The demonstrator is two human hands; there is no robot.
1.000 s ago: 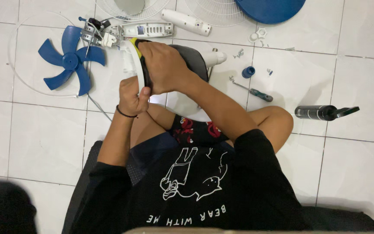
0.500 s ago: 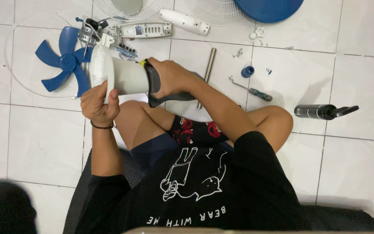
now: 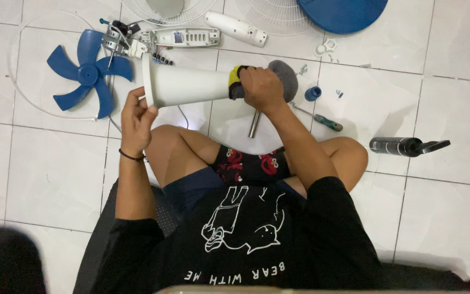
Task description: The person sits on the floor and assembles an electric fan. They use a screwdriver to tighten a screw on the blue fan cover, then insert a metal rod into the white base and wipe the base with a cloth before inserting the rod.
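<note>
White plastic fan housing (image 3: 186, 85) lies level above my knees: my left hand (image 3: 135, 117) clasps its flared rim, my right hand (image 3: 260, 87) grips a grey cloth (image 3: 285, 72) at the narrow end; steady support matters.

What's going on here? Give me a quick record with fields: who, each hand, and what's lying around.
Person: seated cross-legged on white floor tiles, seen from above
Left hand: grips the wide rim of a white cone-shaped housing, held level
Right hand: presses a yellow-and-grey cloth to the housing's narrow end
Left of housing: blue fan blade, small motor
Below right hand: metal tube
Right side: screwdriver, small blue cap, black cylindrical tool
Top edge: white wire grilles, blue round base
</note>
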